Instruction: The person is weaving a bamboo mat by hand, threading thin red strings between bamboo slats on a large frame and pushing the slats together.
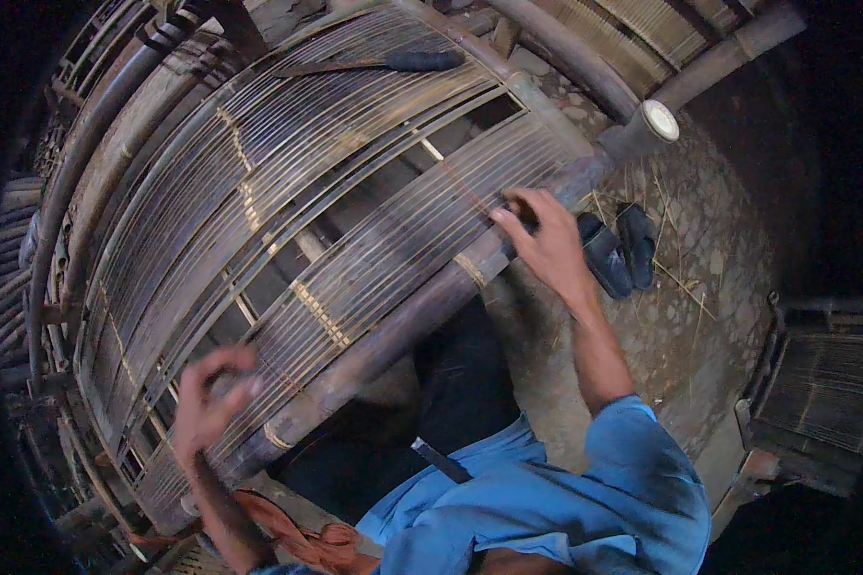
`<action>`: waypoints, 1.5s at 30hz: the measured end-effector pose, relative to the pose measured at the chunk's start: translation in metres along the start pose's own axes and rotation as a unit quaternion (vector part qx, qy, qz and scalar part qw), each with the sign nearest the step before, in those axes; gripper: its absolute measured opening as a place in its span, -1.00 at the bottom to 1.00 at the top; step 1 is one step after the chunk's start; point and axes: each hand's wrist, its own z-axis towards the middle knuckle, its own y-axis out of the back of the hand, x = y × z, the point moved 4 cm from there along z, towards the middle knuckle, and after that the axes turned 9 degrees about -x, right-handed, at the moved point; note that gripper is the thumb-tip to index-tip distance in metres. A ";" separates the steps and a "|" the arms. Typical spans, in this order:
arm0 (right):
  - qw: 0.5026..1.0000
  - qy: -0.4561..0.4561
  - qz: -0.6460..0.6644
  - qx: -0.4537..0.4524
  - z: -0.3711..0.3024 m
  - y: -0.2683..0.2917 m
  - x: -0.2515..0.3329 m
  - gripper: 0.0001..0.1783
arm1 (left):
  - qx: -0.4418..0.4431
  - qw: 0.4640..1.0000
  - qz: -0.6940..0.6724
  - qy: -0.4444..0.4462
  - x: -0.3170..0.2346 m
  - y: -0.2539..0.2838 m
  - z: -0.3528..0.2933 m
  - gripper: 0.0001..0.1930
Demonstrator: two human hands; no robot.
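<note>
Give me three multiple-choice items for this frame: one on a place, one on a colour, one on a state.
1. Where does the right hand rest?
A. on the thick dark pole at the near edge of the slat panel
B. on the pair of dark shoes
C. on the person's knee

2. What colour is the person's shirt?
A. red
B. blue
C. white

3. How does the left hand look?
A. sharp and flat
B. out of view
C. motion-blurred, fingers curled over the slats

Answers: 1 A, its fingers lie at the pole's upper end; 2 B, sleeve and front are blue; 3 C, its outline is smeared.
</note>
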 end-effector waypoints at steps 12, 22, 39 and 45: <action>0.984 0.078 -0.147 -0.069 0.008 -0.060 -0.011 -0.70 | -0.126 0.984 0.113 0.060 -0.023 -0.196 0.206 -0.35; 0.817 -0.137 0.560 -0.001 0.063 -0.066 0.016 -0.49 | -0.103 0.989 0.101 0.039 -0.029 -0.200 0.205 -0.43; 0.966 -0.036 0.253 -0.032 -0.004 -0.081 0.043 -0.42 | -0.096 0.993 0.069 0.016 -0.037 -0.200 0.209 -0.43; 0.887 0.259 0.134 0.359 -0.051 -0.058 0.095 -0.46 | -0.275 0.951 0.046 -0.133 -0.017 -0.180 0.175 -0.68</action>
